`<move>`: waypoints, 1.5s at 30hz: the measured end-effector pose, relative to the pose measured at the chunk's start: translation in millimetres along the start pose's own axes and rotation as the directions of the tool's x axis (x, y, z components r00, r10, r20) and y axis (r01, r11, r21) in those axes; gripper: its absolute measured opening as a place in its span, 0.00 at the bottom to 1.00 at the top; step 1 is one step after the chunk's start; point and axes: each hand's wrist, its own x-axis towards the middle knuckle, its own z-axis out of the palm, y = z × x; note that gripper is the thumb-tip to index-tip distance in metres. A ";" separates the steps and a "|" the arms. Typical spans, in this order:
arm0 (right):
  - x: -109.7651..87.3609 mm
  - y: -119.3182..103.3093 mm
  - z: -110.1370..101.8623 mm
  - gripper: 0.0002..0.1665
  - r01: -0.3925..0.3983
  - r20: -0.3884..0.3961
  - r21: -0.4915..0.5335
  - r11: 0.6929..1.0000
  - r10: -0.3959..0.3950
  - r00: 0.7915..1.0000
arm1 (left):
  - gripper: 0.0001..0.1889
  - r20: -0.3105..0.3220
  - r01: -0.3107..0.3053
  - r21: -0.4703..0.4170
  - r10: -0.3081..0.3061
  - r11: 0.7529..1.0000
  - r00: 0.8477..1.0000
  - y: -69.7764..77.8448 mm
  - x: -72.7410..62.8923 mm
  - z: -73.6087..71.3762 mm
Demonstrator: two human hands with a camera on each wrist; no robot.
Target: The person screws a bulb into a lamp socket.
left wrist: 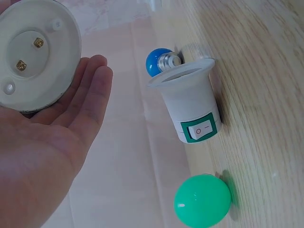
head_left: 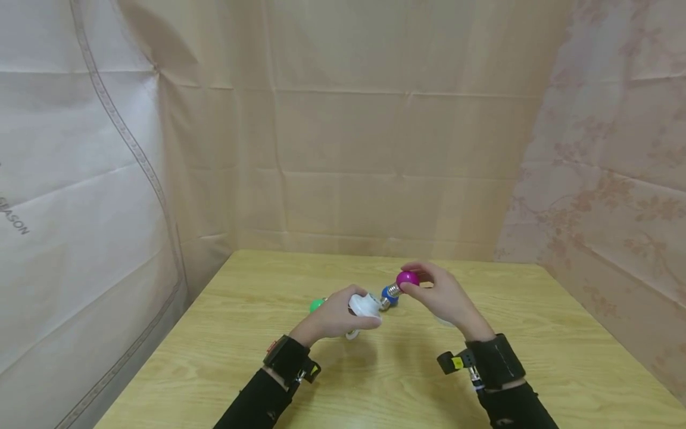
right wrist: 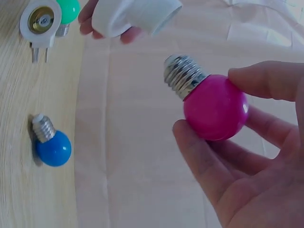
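Observation:
My left hand (head_left: 334, 316) grips a white lamp holder (head_left: 365, 305) above the table. In the left wrist view its round base (left wrist: 59, 28) shows two brass screws. The holder's tubular mouth (right wrist: 154, 19) points toward the magenta bulb (right wrist: 216, 108) in the right wrist view, with a gap between them. My right hand (head_left: 442, 295) pinches that bulb by its round glass between thumb and fingers. Its silver screw cap (right wrist: 183, 76) is bare and angled toward the holder. Below, a blue bulb (right wrist: 53, 148) lies on the table.
On the wooden table (head_left: 268, 357) stands a white plug-in socket (left wrist: 192, 102) with a green-framed rocker switch and two prongs (right wrist: 35, 54). Beside it lies a green bulb (left wrist: 203, 202). Cloth sheets (head_left: 375, 131) hang behind the table and at both sides.

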 end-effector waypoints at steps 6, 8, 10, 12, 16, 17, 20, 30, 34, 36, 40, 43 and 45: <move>-3.4 -0.9 6.6 0.26 0.035 -0.018 0.058 0.998 -0.034 0.999 | 0.40 -0.008 0.012 0.013 -0.011 1.000 1.000 -0.2 0.0 2.5; -3.4 -1.8 8.7 0.25 0.048 -0.019 0.069 0.996 -0.047 0.999 | 0.40 -0.007 0.014 0.014 -0.014 1.000 1.000 0.4 0.0 2.7; -2.9 -3.4 10.8 0.25 0.067 -0.013 0.086 0.994 -0.067 0.998 | 0.40 -0.006 0.019 0.014 -0.018 1.000 1.000 0.9 -0.3 2.8; -2.6 -5.1 12.7 0.24 0.087 -0.002 0.102 0.991 -0.088 0.996 | 0.40 -0.006 0.019 0.013 -0.019 1.000 1.000 1.2 -0.4 2.8; -3.3 -7.6 15.2 0.24 0.113 0.033 0.127 0.986 -0.118 0.993 | 0.39 -0.006 0.018 0.029 -0.017 0.999 1.000 1.4 -0.2 3.9; -3.5 -7.8 15.7 0.24 0.118 0.041 0.127 0.985 -0.124 0.991 | 0.39 -0.005 0.016 0.033 -0.016 0.999 1.000 1.6 -0.2 4.1; -3.5 -8.7 17.2 0.23 0.119 0.053 0.136 0.984 -0.127 0.990 | 0.38 -0.003 0.007 0.049 -0.007 0.999 1.000 2.9 -0.5 4.9; -4.1 -10.1 20.6 0.24 0.116 0.066 0.142 0.983 -0.127 0.990 | 0.37 0.000 -0.003 0.059 0.003 0.998 1.000 4.9 -0.8 5.6; -3.4 -9.3 22.4 0.24 0.130 0.072 0.139 0.982 -0.141 0.987 | 0.37 0.001 -0.010 0.063 0.010 0.998 1.000 5.4 -0.5 5.5; -2.9 -8.7 23.2 0.24 0.134 0.075 0.135 0.982 -0.145 0.987 | 0.37 0.000 -0.012 0.070 0.012 0.997 1.000 5.3 -0.4 5.5; -2.5 -8.3 24.4 0.24 0.136 0.082 0.132 0.982 -0.148 0.986 | 0.37 0.001 -0.015 0.076 0.015 0.997 1.000 4.2 -0.7 5.5; -2.8 -8.4 24.3 0.24 0.145 0.086 0.133 0.981 -0.157 0.984 | 0.38 -0.002 -0.016 0.077 0.016 0.997 1.000 3.9 -0.9 5.5; -3.0 -8.1 24.0 0.24 0.148 0.084 0.129 0.981 -0.159 0.984 | 0.38 -0.005 -0.018 0.077 0.018 0.997 1.000 4.2 -1.0 5.6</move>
